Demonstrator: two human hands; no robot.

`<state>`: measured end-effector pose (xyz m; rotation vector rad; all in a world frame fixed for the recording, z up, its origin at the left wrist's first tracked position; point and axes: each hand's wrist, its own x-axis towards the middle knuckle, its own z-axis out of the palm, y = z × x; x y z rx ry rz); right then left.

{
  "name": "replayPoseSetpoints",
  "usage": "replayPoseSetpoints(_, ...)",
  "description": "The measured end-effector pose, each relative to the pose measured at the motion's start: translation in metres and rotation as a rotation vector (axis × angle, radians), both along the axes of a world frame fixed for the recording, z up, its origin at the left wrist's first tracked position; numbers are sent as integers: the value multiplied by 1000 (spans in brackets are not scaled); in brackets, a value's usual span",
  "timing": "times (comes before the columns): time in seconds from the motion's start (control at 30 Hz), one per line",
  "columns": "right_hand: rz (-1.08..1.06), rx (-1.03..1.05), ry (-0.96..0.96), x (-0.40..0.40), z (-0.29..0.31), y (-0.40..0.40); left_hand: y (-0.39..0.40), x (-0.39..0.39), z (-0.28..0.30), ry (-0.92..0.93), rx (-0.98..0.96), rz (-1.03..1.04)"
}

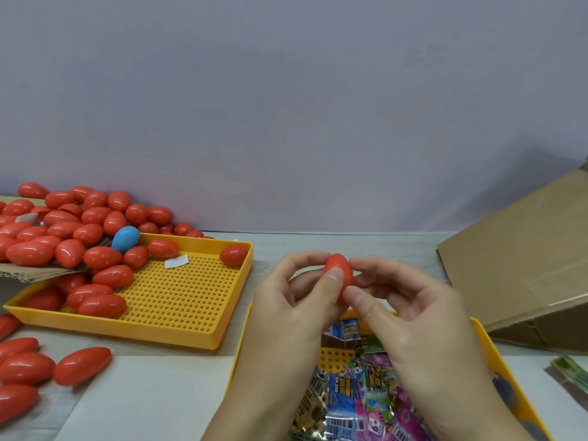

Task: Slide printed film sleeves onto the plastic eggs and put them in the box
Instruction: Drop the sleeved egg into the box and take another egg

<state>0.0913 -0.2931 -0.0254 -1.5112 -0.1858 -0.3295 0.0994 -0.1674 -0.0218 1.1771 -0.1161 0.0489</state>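
Egg (339,271) orientation governs the next move: I pinch the red egg between both hands, left hand (296,300) fingers and right hand (410,310) fingers clamped on its sides; long axis near upright, narrow end up; film sleeves (356,399) lie directly below in the yellow tray (496,354), under both hands.

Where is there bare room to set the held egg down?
The right half of the perforated yellow tray is bare, between the spilled red eggs and the lone egg in its far right corner. Tabletop between that tray and the cardboard box is free. The near tray of printed sleeves is crowded.
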Motion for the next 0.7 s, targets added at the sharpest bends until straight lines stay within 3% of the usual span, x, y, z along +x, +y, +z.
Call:
replayPoseSetpoints(0.17,-24,-120,-4,-1,-1,1,1,-1,1,45,-6,-12)
replayPoseSetpoints(0.5,-25,-195,1,-4,3,0,6,-2,8,267,-365,11)
replayPoseSetpoints(0.7,-69,-239,25,-3,3,-5,8,0,9,220,-336,156)
